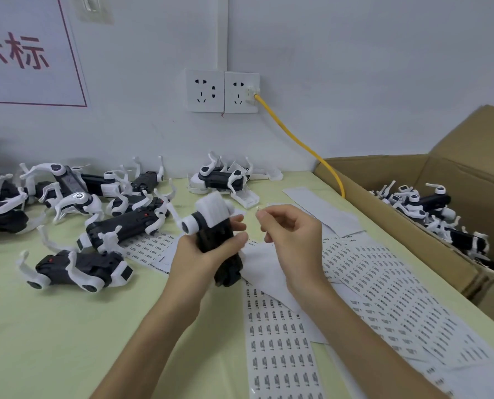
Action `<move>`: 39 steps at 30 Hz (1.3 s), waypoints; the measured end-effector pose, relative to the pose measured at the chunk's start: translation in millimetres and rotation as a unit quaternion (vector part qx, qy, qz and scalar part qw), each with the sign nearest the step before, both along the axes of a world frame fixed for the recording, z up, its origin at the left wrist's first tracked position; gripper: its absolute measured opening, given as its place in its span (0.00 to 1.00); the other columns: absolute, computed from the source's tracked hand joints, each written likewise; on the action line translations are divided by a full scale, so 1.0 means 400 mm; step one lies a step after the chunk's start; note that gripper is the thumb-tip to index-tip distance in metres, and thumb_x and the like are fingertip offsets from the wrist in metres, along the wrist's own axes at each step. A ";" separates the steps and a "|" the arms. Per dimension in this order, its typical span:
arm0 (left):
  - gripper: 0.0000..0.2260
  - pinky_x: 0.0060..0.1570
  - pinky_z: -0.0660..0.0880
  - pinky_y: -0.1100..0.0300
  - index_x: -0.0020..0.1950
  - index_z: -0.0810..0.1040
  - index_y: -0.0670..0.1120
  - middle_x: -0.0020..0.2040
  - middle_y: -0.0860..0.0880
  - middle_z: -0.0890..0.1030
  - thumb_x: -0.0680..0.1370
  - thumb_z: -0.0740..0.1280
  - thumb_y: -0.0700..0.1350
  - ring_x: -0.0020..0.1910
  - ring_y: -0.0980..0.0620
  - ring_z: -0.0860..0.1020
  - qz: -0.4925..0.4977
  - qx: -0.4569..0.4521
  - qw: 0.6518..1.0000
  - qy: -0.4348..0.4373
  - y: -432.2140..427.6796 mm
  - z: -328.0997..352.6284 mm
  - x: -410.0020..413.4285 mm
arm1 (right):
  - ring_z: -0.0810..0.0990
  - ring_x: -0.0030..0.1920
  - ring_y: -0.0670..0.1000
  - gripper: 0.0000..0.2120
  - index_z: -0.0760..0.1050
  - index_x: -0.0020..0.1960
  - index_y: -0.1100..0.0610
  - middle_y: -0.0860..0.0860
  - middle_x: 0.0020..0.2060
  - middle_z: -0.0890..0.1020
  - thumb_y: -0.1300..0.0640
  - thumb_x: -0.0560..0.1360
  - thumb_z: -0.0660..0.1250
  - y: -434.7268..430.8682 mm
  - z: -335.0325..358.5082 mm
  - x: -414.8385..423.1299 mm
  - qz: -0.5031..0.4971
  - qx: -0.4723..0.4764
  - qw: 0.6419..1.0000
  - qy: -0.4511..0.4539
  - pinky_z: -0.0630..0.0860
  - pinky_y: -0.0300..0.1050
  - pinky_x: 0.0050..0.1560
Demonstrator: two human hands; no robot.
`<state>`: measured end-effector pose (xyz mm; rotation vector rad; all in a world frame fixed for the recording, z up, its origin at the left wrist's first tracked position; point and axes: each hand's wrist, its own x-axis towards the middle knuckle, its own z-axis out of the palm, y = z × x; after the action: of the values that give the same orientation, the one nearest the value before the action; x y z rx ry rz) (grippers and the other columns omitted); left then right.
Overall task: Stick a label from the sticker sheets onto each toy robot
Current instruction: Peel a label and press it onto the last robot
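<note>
My left hand (208,251) grips a black and white toy robot (214,237) upright above the table, its white end up. My right hand (289,234) hovers just right of it with fingers curled, thumb and forefinger pinched together near a tiny white label (258,208); whether they hold it I cannot tell for sure. Sticker sheets (378,283) with rows of small printed labels lie under and right of my hands, and another strip (283,349) runs toward me. Several more toy robots (119,223) lie scattered at the left.
An open cardboard box (413,180) at the right holds several toy robots (430,211). A yellow cable (297,142) runs from a wall socket (241,92) down behind the box. Another toy robot (222,177) lies by the wall. The table (53,326) is pale green.
</note>
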<state>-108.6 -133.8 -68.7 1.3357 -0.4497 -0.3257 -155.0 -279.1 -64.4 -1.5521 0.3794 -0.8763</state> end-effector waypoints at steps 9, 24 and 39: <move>0.08 0.23 0.60 0.67 0.46 0.79 0.50 0.42 0.51 0.80 0.75 0.72 0.53 0.50 0.45 0.78 0.055 -0.203 0.936 0.281 0.029 0.025 0.030 | 0.67 0.28 0.48 0.06 0.85 0.50 0.58 0.51 0.30 0.76 0.61 0.79 0.68 -0.022 0.015 -0.001 0.124 0.214 0.969 0.008 0.68 0.40 0.37; 0.04 0.43 0.80 0.65 0.40 0.89 0.50 0.48 0.53 0.87 0.71 0.75 0.49 0.41 0.56 0.84 0.036 -0.256 0.926 0.274 0.028 -0.001 0.035 | 0.55 0.26 0.48 0.16 0.86 0.56 0.54 0.49 0.23 0.64 0.56 0.70 0.68 0.001 0.026 -0.010 0.264 0.297 0.917 0.030 0.59 0.39 0.26; 0.13 0.65 0.76 0.53 0.51 0.84 0.44 0.53 0.48 0.84 0.76 0.71 0.52 0.64 0.45 0.82 0.038 -0.346 0.894 0.282 0.008 -0.010 0.022 | 0.57 0.21 0.47 0.25 0.83 0.64 0.52 0.50 0.20 0.62 0.57 0.67 0.65 0.125 -0.037 -0.024 0.420 0.465 0.778 0.045 0.53 0.38 0.20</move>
<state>-99.8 -130.4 -72.8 0.5157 -0.0019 -0.4187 -164.4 -229.2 -79.1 -0.6614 0.1012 0.1392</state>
